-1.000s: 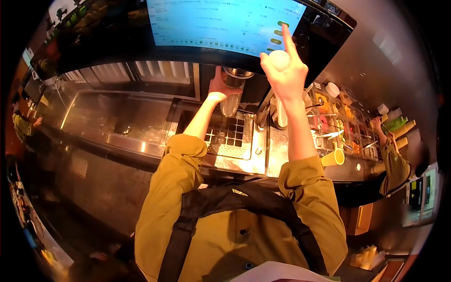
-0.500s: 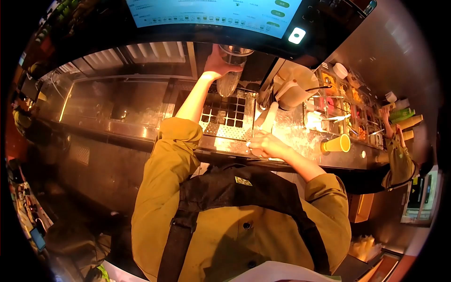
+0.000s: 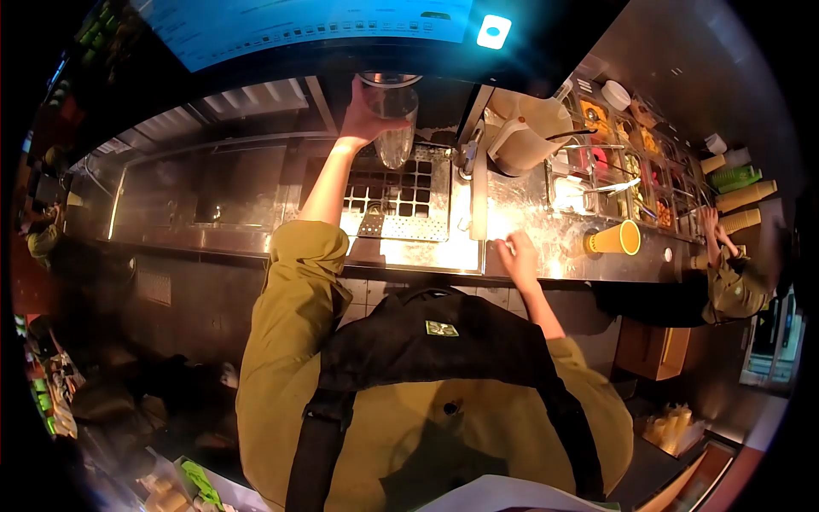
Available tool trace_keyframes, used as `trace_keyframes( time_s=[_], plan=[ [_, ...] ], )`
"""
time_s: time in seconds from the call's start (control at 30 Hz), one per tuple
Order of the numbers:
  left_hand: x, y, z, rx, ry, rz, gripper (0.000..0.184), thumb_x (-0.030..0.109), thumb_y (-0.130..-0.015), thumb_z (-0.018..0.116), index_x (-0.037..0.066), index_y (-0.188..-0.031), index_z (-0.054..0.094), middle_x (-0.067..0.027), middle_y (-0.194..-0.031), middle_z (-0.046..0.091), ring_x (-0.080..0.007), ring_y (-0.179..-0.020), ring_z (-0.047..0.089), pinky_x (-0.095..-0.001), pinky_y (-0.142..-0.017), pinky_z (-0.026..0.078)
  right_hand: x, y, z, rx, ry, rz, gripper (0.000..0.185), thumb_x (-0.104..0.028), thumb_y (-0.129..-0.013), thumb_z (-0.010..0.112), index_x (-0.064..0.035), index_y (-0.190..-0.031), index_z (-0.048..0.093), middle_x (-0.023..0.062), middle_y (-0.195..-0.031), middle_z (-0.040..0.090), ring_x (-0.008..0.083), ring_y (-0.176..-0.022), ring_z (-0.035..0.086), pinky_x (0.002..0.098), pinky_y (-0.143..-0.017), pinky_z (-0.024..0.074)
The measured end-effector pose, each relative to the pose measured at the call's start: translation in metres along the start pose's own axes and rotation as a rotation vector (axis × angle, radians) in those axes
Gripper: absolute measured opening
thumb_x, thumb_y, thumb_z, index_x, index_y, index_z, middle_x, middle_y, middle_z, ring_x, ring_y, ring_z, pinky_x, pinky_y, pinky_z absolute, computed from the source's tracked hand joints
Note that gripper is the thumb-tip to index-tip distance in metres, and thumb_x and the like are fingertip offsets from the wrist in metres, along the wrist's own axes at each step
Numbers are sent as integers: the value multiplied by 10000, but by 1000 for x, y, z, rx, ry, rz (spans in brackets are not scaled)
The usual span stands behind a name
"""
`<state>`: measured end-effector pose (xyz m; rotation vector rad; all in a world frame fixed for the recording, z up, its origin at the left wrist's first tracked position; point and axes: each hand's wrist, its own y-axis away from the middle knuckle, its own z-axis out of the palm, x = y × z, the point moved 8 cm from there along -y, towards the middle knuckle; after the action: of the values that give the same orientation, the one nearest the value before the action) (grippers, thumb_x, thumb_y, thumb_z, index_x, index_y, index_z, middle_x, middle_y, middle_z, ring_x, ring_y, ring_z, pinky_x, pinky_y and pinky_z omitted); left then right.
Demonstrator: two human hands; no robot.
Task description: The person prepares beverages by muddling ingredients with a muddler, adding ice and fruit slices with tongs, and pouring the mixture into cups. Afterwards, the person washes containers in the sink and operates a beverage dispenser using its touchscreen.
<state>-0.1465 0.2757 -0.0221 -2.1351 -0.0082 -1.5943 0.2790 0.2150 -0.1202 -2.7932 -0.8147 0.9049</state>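
Observation:
My left hand point(image 3: 365, 119) is wrapped round a clear, tall shaker cup point(image 3: 395, 128) with a metal rim at its top. It holds the cup up under the screen, above the black grid of the drain tray point(image 3: 409, 192). My right hand point(image 3: 519, 258) hovers at the counter's front edge with fingers loosely bent and a little apart; I see nothing in it. Right of it, a yellow cup point(image 3: 616, 239) lies tilted or stands leaning in the lens's bend; which one I cannot tell. Beyond that hand is a large pale pitcher point(image 3: 522, 145) with a dark handle.
A wide screen point(image 3: 324, 30) overhangs the counter. Topping bins point(image 3: 636, 162) line the right side, with stacked cups point(image 3: 745, 196) beyond. A co-worker's hands point(image 3: 715, 226) are at the far right. A metal strip point(image 3: 479, 200) runs beside the drain tray.
My right hand has lifted off the counter edge by the metal strip and moved right, its fingers loosening. The left hand keeps its hold on the shaker cup. The view has shifted.

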Motion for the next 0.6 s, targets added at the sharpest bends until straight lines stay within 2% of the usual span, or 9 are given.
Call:
trace_keyframes(
  time_s=[0.03,0.1,0.17,0.2,0.23,0.3,0.37,0.57,0.6],
  plan=[
    [4,3,0,7,33,-16,1211,116,-507,932,47,-1411,129,-180,-1365,480,-301,-1299,442,-407,-1064,390,33,18,-2,-28,-68,222,101,-112,-844,642,-22,-855,598,171,-766,603,308,-697,589,360,-681,489],
    [12,6,3,6,99,-50,1055,-35,-523,899,110,-1348,257,-133,-1381,440,-295,-1303,415,-439,-1069,389,98,58,-8,173,-49,398,174,-174,-891,635,-16,-822,607,149,-564,520,250,-556,541,326,-614,476],
    [-7,5,0,17,154,-68,1092,-32,-497,911,125,-1353,251,-142,-1378,445,-296,-1290,423,-457,-1055,403,177,97,-21,364,-78,536,203,-129,-840,695,-7,-972,599,146,-801,613,249,-609,550,355,-592,488],
    [2,7,0,3,48,-27,1237,122,-489,949,39,-1410,128,-199,-1298,534,-295,-1241,498,-421,-1054,406,198,109,-41,485,-135,562,348,-122,-800,736,-7,-1071,551,152,-915,597,226,-685,557,345,-615,499],
    [-3,6,-2,-16,4,-36,1229,117,-484,949,57,-1410,143,-188,-1293,535,-287,-1231,500,-429,-1051,408,220,114,-58,608,-196,580,506,-116,-761,778,-7,-1170,503,157,-1029,580,204,-760,565,335,-639,511],
    [1,8,-5,1,0,-86,1217,101,-482,946,81,-1410,158,-177,-1307,522,-277,-1241,486,-437,-1047,409,321,132,-63,717,-463,901,861,-88,-672,845,-5,-1352,325,172,-1213,463,226,-957,522,344,-804,507],
    [5,8,-7,-4,3,-86,1215,90,-477,945,94,-1410,167,-163,-1316,514,-273,-1253,473,-441,-1047,408,318,112,-97,663,-384,1022,1029,-58,-635,863,-1,-1431,212,186,-1268,436,259,-1113,464,381,-956,444],
    [11,11,-6,-19,56,-96,1200,50,-473,936,97,-1407,185,-152,-1343,489,-275,-1279,445,-444,-1069,384,321,53,-121,646,-739,704,1064,0,-580,866,-23,-1405,195,145,-1374,391,277,-1209,467,381,-1008,397],
    [13,11,-6,-18,44,-106,1196,43,-474,933,98,-1407,187,-153,-1350,483,-276,-1285,440,-444,-1075,379,328,53,-120,657,-690,765,950,4,-583,863,-21,-1355,311,126,-1303,478,256,-1168,509,366,-981,421]
  ],
)
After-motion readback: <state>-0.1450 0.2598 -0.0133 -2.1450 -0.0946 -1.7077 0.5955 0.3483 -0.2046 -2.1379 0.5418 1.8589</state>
